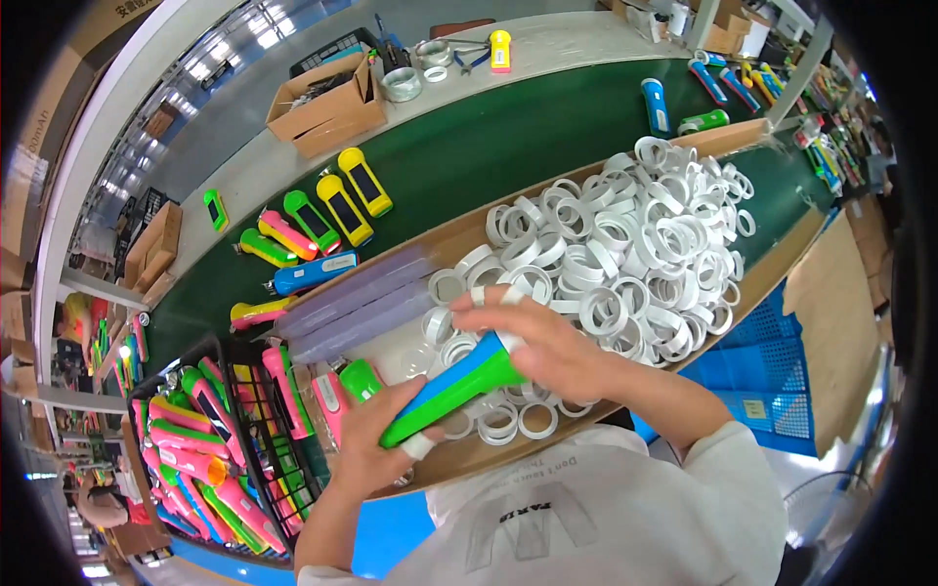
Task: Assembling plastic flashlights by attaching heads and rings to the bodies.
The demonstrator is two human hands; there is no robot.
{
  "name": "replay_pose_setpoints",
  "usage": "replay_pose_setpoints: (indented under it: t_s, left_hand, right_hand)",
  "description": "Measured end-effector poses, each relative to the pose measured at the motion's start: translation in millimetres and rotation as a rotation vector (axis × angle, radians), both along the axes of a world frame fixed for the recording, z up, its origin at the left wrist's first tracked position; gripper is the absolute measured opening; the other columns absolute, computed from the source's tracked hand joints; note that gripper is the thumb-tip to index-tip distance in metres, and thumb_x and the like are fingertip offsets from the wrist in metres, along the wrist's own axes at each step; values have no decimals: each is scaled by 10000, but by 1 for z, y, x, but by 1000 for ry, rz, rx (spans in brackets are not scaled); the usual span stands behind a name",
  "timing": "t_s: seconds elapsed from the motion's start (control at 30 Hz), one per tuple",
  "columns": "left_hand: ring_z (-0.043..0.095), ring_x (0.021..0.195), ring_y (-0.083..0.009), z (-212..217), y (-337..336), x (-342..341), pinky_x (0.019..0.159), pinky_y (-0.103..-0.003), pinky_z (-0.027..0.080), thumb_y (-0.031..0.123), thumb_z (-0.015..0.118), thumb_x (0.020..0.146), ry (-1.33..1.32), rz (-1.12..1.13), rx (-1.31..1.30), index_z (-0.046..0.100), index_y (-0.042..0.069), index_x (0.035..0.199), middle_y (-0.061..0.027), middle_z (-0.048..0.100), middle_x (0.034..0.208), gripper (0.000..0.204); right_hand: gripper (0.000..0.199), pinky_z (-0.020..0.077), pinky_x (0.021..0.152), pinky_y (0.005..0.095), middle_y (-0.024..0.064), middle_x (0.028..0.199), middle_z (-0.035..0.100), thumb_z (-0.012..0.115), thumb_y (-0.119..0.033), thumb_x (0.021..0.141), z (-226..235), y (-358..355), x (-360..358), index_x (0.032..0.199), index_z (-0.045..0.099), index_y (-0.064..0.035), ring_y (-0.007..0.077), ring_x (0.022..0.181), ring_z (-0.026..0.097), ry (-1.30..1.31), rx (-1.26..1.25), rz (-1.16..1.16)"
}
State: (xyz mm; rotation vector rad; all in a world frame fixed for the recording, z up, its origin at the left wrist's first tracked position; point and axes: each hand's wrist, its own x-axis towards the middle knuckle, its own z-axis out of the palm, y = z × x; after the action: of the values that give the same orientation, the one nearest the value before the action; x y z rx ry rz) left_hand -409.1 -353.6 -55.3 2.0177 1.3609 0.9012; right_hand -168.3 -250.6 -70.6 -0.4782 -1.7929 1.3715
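Note:
A blue and green flashlight [454, 388] lies slantwise across both my hands, above a long cardboard tray [454, 469]. My left hand [371, 444] is wrapped round its lower left end. At the upper right end, my right hand [557, 352] closes over it from above. A white band shows there by the fingers; I cannot tell whether it is a ring or finger tape. White tape wraps several of my fingers. Beneath and beyond my right hand is a big heap of white rings [625, 244]. A green flashlight [362, 379] and a pink one [330, 398] lie beside my left hand.
A black basket [234, 410] full of colourful flashlights stands at the left. Several more, including a yellow one [344, 210], lie on the green belt [440, 146] beyond the tray. An open cardboard box [327, 107] sits on the far ledge. A blue crate [757, 376] is at the right.

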Motion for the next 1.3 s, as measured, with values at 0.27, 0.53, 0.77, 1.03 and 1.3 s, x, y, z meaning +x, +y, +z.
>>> replay_pose_setpoints:
  t_s: [0.27, 0.53, 0.77, 1.03, 1.3]
  left_hand:
    - [651, 839, -265, 18, 27, 13, 752, -344, 527, 76, 795, 683, 689, -181, 370, 575, 10, 1230, -141, 661, 1056, 594]
    - [670, 906, -315, -10, 51, 33, 761, -342, 541, 98, 778, 739, 142, 37, 210, 570, -13, 1220, -197, 654, 1029, 535]
    - [596, 614, -184, -52, 24, 17, 487, -276, 475, 296, 719, 830, -1522, 121, -1068, 515, 12, 1267, -188, 644, 964, 559]
    - [619, 868, -223, -46, 1, 50, 684, -317, 526, 484, 665, 850, -797, 171, -631, 429, 24, 1333, -131, 595, 1114, 707]
    - [598, 672, -184, -30, 0, 59, 548, -287, 485, 159, 595, 919, -1065, 70, -912, 427, 31, 1286, -117, 604, 926, 423]
  right_hand:
    - [459, 453, 872, 323, 79, 1059, 626, 389, -443, 992, -12, 24, -7, 1050, 600, -40, 184, 1046, 572, 89, -815, -38]
    - [466, 444, 804, 325, 98, 876, 601, 340, -396, 986, -12, 38, -7, 949, 610, -18, 163, 855, 556, -108, -406, -285]
    - [613, 446, 973, 386, 125, 1221, 578, 468, -504, 960, -5, 32, -5, 1383, 405, -64, 229, 1143, 560, 359, -827, 25]
    - [430, 503, 896, 374, 122, 1188, 583, 548, -375, 960, -20, 2, -25, 1260, 461, -80, 235, 1091, 585, 484, -878, -105]
    - [290, 531, 838, 373, 151, 1066, 617, 609, -187, 916, -21, -3, -35, 1156, 485, -80, 256, 1016, 619, 570, -882, -116]
